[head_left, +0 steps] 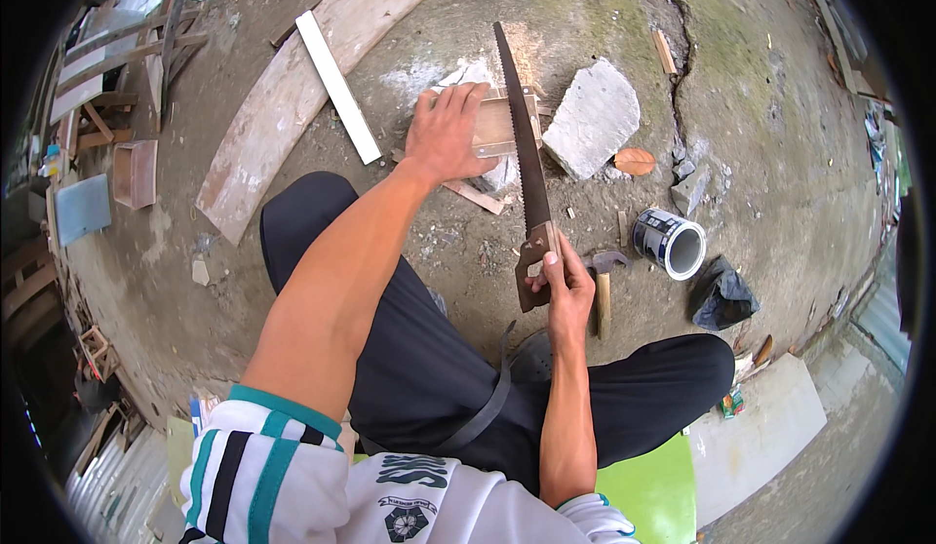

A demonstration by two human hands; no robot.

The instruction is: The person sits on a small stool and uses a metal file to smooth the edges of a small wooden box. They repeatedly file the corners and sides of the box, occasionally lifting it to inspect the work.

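My right hand (567,279) is closed around the brown wooden handle of a handsaw (525,139). The saw's dark, toothed blade points away from me, its teeth facing left. It crosses the right end of a small wooden frame or shallow box (494,123); I cannot tell whether it touches the wood. My left hand (447,133) grips the left side of that wooden piece, thumb at the near edge and fingers over the far edge. Underneath, pale stone chunks prop the piece up, partly hidden by it. Sawdust lies on the ground just beyond.
Right of the saw are a grey concrete slab (595,118), a brown leaf (635,161), a claw hammer (604,300), a paint can (673,243) on its side and a black plastic bag (723,293). A white strip (338,88) crosses a long plank (263,139) at left.
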